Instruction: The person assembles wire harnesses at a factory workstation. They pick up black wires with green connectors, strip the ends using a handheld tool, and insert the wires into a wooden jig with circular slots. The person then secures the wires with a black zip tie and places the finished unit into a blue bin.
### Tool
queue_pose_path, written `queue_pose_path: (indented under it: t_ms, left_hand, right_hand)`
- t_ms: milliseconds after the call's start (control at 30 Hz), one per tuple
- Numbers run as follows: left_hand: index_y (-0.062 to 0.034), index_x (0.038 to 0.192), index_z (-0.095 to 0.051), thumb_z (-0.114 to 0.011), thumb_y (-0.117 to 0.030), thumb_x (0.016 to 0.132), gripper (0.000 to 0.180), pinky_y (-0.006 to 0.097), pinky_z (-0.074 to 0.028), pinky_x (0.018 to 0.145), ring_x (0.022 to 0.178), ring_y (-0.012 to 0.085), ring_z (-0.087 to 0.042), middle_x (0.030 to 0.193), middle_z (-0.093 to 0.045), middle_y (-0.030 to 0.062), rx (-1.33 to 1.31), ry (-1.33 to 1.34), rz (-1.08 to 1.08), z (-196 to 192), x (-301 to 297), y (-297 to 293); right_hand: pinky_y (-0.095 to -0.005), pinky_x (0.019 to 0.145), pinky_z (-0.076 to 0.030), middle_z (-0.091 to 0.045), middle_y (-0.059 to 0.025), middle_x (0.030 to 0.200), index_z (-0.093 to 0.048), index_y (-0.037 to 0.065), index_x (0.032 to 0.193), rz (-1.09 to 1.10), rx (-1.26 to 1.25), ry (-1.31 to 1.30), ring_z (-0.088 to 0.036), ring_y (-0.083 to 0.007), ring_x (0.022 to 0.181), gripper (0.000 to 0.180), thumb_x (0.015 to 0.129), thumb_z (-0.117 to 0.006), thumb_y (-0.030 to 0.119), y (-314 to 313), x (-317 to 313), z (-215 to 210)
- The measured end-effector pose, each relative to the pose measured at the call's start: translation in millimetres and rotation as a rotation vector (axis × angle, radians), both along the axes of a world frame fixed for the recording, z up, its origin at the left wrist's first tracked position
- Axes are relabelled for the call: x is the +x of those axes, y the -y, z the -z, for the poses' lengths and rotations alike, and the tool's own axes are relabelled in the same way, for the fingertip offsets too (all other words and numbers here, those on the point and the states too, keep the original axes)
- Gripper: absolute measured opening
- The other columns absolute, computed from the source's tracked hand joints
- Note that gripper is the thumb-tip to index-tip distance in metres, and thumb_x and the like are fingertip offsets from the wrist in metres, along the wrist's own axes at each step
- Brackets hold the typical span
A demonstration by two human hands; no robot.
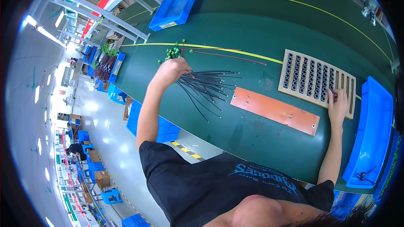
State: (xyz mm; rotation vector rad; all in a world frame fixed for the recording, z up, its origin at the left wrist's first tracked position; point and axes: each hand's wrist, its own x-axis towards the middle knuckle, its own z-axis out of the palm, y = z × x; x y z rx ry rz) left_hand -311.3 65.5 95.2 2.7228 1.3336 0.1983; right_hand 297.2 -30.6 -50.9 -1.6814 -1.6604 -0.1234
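My left hand (171, 70) is closed over a bundle of black wires (202, 83), its fingertips pinched on a thin red wire (192, 75). Green connectors (173, 53) show at the far end of the bundle, and the pale-tipped wire ends fan out to the right. At the right, my right hand (339, 103) reaches over a slotted wooden tray (344, 85). Its thumb and fingers are pinched at the near end of a row of small black rings (317, 75). The ring between the fingertips is mostly covered.
An orange-brown strip board (275, 110) lies between my hands on the green table (235, 136). Loose red wires (229, 54) lie beyond the bundle. A blue tray (176, 6) stands far left; another blue bin (367, 143) stands at the right edge.
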Motion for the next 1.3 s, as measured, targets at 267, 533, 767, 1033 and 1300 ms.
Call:
queue_pose_path:
  t_ms: [267,533,767,1033,1300]
  left_hand:
    - [-0.0055,0.106,-0.075,-0.074,-0.01,0.084,0.022,0.045,-0.056,0.079,0.09,0.0352,-0.066,0.096,-0.063,0.0127,0.088,0.021,-0.106,86.6,-11.7,-11.6]
    - [-0.0012,0.098,-0.066,-0.069,-0.005,0.089,0.009,0.046,-0.054,0.079,0.09,0.0391,-0.067,0.093,-0.068,0.0169,-0.012,0.163,-0.183,71.3,-19.3,-18.3]
    - [0.0029,0.114,-0.072,-0.071,-0.004,0.094,0.021,0.027,-0.056,0.075,0.081,0.0122,-0.071,0.091,-0.077,0.0073,0.154,0.677,-0.47,22.1,-79.8,-26.2]
    - [0.0017,0.125,-0.062,-0.054,-0.005,0.105,0.022,0.026,-0.052,0.086,0.09,0.0121,-0.067,0.094,-0.071,0.007,0.415,0.937,-0.369,-31.5,-87.6,-45.2]
    - [-0.0015,0.12,-0.066,-0.048,-0.017,0.109,0.026,0.032,-0.049,0.079,0.087,0.0214,-0.065,0.097,-0.069,0.0117,0.372,0.654,-0.072,-74.8,113.6,0.7]
  right_hand:
    - [-0.0385,0.063,-0.049,-0.058,-0.0124,0.083,-0.061,0.0,0.091,0.013,0.004,0.013,-0.06,-0.0253,0.07,0.021,0.095,-0.074,0.016,2.0,0.9,-2.0]
    - [-0.0383,0.064,-0.05,-0.059,-0.0131,0.084,-0.061,0.0,0.092,0.01,0.002,0.0,-0.06,-0.0267,0.071,0.02,0.095,-0.073,0.014,2.8,0.2,-1.4]
    - [-0.0316,0.078,-0.053,-0.07,-0.0126,0.106,-0.058,-0.001,0.107,0.06,0.08,-0.38,-0.066,-0.0176,0.085,0.02,0.105,-0.062,0.018,3.7,8.7,14.4]
    - [-0.029,0.088,-0.052,-0.07,-0.0098,0.113,-0.055,-0.002,0.126,-0.013,0.027,-0.648,-0.065,-0.0135,0.095,0.027,0.11,-0.051,0.02,0.2,14.2,24.9]
    - [-0.0287,0.074,-0.044,-0.053,-0.0029,0.087,-0.058,0.002,0.107,0.182,0.106,-0.521,-0.05,-0.0134,0.081,0.032,0.109,-0.052,0.033,7.4,33.5,27.2]
